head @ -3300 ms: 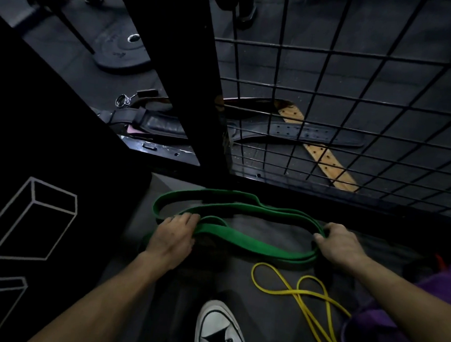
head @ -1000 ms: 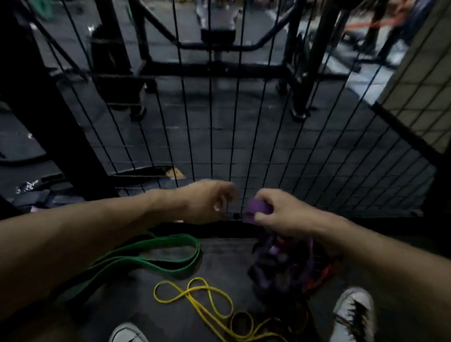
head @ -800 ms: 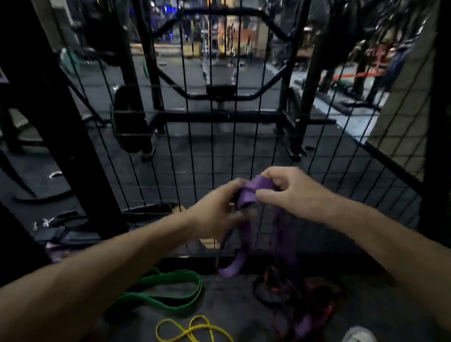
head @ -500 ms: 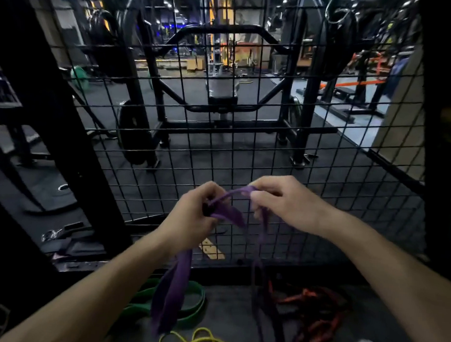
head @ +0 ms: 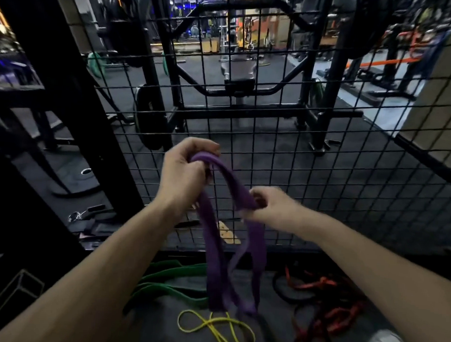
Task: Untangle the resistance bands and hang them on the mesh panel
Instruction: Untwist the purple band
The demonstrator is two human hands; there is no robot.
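Two hands gripped a purple band [head: 229,186] near the mesh panel [head: 322,175]: left hand [head: 185,169] clutching its top fold, right hand [head: 274,206] pinching lower; loops dangled floorward.

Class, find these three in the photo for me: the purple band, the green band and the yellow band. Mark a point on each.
purple band [head: 217,253]: head view, on the hanging strand below the left hand.
green band [head: 172,288]: head view, on its flat strap lying on the floor.
yellow band [head: 213,325]: head view, on the crossing of its thin loops.
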